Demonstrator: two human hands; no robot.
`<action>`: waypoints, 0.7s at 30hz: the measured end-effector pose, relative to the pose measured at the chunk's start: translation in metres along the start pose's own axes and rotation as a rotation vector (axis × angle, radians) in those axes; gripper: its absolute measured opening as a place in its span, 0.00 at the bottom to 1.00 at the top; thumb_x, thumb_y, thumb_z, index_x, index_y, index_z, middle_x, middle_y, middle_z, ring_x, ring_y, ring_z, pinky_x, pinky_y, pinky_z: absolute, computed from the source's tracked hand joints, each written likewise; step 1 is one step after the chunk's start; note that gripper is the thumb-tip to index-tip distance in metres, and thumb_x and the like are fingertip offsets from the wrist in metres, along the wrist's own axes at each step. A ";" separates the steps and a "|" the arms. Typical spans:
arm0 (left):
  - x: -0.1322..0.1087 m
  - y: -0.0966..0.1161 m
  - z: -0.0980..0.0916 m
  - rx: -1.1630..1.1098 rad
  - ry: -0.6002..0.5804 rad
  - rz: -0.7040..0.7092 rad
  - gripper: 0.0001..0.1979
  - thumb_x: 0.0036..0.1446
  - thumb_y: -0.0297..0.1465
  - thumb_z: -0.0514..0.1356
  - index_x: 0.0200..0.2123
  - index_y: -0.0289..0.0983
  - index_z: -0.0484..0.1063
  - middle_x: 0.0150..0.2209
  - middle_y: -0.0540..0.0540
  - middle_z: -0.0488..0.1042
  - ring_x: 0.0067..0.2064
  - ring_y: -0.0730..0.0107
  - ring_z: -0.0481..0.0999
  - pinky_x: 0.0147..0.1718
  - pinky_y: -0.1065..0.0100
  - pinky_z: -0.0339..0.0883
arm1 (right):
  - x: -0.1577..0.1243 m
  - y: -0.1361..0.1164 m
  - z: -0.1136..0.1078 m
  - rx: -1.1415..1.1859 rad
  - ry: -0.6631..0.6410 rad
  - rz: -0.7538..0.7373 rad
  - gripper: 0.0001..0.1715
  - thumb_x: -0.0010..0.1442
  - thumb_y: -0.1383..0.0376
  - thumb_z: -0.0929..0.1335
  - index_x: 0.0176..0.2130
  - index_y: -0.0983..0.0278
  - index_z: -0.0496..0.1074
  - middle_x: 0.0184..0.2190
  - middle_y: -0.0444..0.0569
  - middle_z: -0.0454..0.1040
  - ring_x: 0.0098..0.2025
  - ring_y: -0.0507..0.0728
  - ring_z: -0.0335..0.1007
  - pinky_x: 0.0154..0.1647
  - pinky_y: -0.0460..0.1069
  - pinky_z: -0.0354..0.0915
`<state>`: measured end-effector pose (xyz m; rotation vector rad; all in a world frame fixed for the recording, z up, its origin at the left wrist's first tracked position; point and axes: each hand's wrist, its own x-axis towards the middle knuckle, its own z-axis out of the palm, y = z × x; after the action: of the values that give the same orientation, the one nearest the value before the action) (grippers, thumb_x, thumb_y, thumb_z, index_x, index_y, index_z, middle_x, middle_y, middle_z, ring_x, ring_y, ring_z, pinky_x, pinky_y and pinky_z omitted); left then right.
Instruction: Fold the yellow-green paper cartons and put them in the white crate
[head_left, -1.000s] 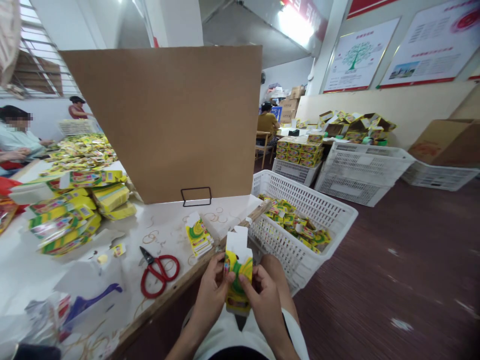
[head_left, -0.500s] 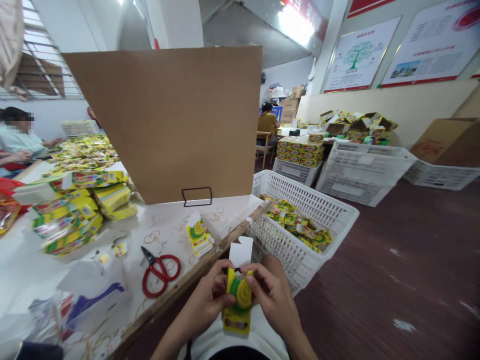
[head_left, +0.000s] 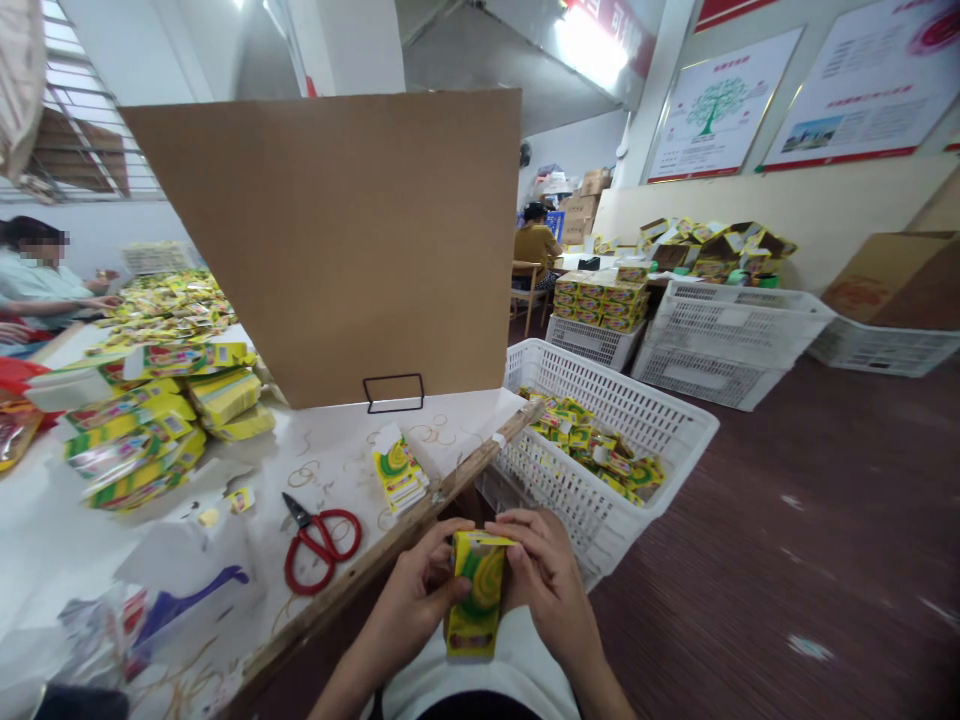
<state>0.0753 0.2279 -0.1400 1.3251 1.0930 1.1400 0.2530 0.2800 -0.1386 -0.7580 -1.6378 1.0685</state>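
While both hands meet over the lap, just off the near edge of the surface [head_left: 67, 540], a small yellow carton [head_left: 474, 600] stands upright between them. The left hand [head_left: 417, 592] wraps its side, thumb across the printed face, apparently to steady it. The right hand [head_left: 547, 580] curls over the top, its fingers [head_left: 523, 533] pressed down on the folded end flap, so both hands are closed on the carton. Just to the right, a white plastic crate [head_left: 556, 495] holds a loose heap of like cartons [head_left: 600, 450], likely set there for short reach. On the surface, a stack of flat carton blanks [head_left: 399, 472] lies near the edge, with red scissors [head_left: 322, 540] to its left. Farther back, a cardboard sheet [head_left: 337, 240] stands upright in a black wire stand [head_left: 393, 392], seemingly as a screen.
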 end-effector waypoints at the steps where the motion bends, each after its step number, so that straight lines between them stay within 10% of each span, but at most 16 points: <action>1: 0.000 -0.001 -0.001 0.046 0.036 -0.002 0.24 0.55 0.28 0.61 0.55 0.38 0.62 0.50 0.41 0.72 0.47 0.61 0.74 0.44 0.66 0.68 | 0.000 0.000 -0.001 0.003 -0.010 0.000 0.18 0.62 0.57 0.62 0.38 0.62 0.78 0.39 0.53 0.74 0.44 0.59 0.69 0.46 0.52 0.65; 7: 0.000 -0.005 0.003 0.102 0.063 -0.020 0.25 0.57 0.28 0.58 0.58 0.38 0.60 0.51 0.40 0.72 0.47 0.61 0.74 0.47 0.64 0.68 | -0.003 0.002 0.006 -0.069 -0.161 0.312 0.22 0.56 0.61 0.67 0.49 0.65 0.65 0.21 0.42 0.70 0.24 0.55 0.67 0.25 0.47 0.61; 21: 0.001 -0.012 0.007 -0.072 0.061 -0.065 0.27 0.52 0.29 0.63 0.55 0.36 0.61 0.39 0.41 0.77 0.40 0.60 0.76 0.38 0.64 0.68 | -0.002 0.005 0.008 -0.152 -0.164 0.254 0.18 0.59 0.60 0.64 0.49 0.64 0.68 0.23 0.46 0.76 0.24 0.57 0.70 0.25 0.48 0.63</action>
<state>0.0823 0.2289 -0.1520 1.1975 1.1209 1.1681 0.2461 0.2783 -0.1452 -1.0225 -1.8113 1.2208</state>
